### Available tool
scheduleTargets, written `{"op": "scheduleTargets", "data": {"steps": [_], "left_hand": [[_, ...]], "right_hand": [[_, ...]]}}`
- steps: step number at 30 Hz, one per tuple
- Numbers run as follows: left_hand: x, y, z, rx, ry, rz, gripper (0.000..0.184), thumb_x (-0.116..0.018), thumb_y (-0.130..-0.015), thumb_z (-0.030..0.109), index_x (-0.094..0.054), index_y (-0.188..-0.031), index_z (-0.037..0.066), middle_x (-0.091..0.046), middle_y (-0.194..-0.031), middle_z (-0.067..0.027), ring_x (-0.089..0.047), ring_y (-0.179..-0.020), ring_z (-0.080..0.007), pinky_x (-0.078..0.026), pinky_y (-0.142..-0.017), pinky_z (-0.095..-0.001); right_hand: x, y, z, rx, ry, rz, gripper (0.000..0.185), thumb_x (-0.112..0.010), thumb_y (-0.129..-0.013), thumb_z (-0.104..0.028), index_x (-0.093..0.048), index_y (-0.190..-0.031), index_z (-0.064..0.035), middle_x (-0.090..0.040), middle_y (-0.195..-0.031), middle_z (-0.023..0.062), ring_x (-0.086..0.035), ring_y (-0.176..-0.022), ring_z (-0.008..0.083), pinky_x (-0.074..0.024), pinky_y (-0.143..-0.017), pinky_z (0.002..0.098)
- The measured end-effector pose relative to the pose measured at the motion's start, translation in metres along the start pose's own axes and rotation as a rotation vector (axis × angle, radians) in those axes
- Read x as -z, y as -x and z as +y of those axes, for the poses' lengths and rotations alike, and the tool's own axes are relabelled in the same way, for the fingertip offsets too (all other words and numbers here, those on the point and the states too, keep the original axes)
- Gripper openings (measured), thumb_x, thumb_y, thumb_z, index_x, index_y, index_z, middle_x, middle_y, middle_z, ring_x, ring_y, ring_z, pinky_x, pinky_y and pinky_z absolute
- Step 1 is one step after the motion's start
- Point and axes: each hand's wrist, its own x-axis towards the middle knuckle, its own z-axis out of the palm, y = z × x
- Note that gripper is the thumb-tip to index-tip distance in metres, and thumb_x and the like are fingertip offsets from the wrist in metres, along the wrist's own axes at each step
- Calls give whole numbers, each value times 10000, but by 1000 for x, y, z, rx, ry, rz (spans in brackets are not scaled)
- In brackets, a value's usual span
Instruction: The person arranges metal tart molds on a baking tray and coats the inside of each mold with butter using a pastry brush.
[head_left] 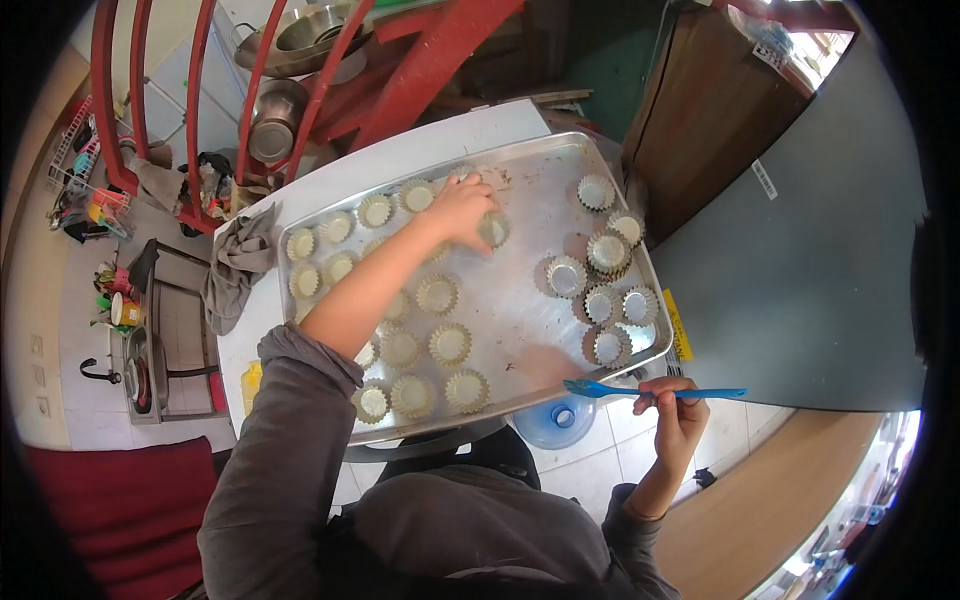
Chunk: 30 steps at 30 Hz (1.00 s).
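On a metal tray (515,310), about eighteen fluted tins (450,343) can be counted in the left group, some partly covered by the forearm; the count there cannot be made exact. Seven places are taken up by tins (595,193) in the right group, at least one of them apparently stacked. The two hands are held well apart. One tin at the inner edge of the left group is touched by the left hand (463,212), its fingers spread around the rim; whether it is gripped cannot be told. One blue utensil (650,392) is pinched in the right hand (675,405), just beyond the tray's near right edge. Between the groups a bare strip is left, running from the far rim to the near one. The tray is supported on a white table (420,150). One barcode sticker (765,180) and one yellow label (677,325) are seen; neither can be read.
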Motion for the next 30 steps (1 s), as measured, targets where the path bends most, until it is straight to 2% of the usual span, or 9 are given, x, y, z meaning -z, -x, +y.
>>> {"op": "scheduleTargets", "data": {"steps": [2,5,11,14,17,19,21,25,30], "left_hand": [[0,1,4,17,-28,11,643,-805,-495,417,-659,-1058,141,-557,-1069,-19,-433,-1082,-220,-305,-913,-438],[-3,1,-13,-17,-65,40,654,-809,-492,424,-666,-1063,137,-568,-1030,-27,-436,-1079,-218,-329,-904,-459],[1,9,-14,9,-41,1,699,-794,-496,457,-649,-1094,126,-550,-1045,-32,-435,-1081,-219,-329,-905,-449],[0,11,-9,-65,-38,166,766,-784,-513,488,-607,-1141,85,-531,-1072,-63,-440,-1077,-234,-343,-885,-445],[-6,-1,28,-191,127,407,792,-777,-550,474,-564,-1173,36,-499,-1174,-119,-457,-1057,-270,-366,-824,-420],[-23,-11,67,-153,252,313,784,-771,-568,491,-563,-1147,6,-503,-1157,-138,-475,-1052,-303,-382,-824,-446],[-30,-18,101,-56,220,214,738,-779,-555,504,-582,-1076,20,-521,-1089,-121,-496,-1033,-303,-387,-826,-463],[-43,-29,117,15,184,75,690,-789,-544,503,-594,-1007,30,-534,-1030,-111,-507,-1032,-310,-390,-832,-496],[-49,-34,111,38,288,153,695,-791,-543,494,-603,-1023,28,-525,-1029,-115,-506,-1047,-314,-401,-806,-507]], "right_hand": [[-1,2,-5,-9,45,14,219,-529,-933,-178,-547,-899,38,-624,-846,171,-586,-600,175,-495,-570,280],[0,-4,5,-14,-31,-1,163,-526,-922,-93,-563,-907,65,-625,-863,176,-605,-647,184,-511,-596,283],[-2,-5,8,-20,-47,17,156,-527,-920,-88,-566,-908,63,-625,-858,172,-606,-646,182,-514,-602,282],[-4,-6,7,-25,-56,3,160,-528,-921,-93,-565,-908,62,-626,-863,171,-606,-644,181,-515,-601,283],[-3,-3,6,-22,-27,29,159,-530,-921,-98,-564,-906,56,-627,-868,171,-606,-645,179,-516,-598,286],[0,0,5,-15,-20,60,153,-528,-922,-95,-562,-910,53,-628,-870,172,-605,-645,178,-516,-597,287],[3,3,4,-13,-16,81,147,-525,-923,-92,-560,-914,51,-628,-872,174,-605,-645,177,-515,-597,288],[8,11,4,-27,-14,105,138,-521,-924,-85,-557,-923,48,-629,-878,176,-603,-644,176,-515,-597,288],[10,20,3,-43,0,134,133,-519,-925,-81,-556,-918,47,-629,-881,175,-603,-642,173,-515,-596,284]]}}
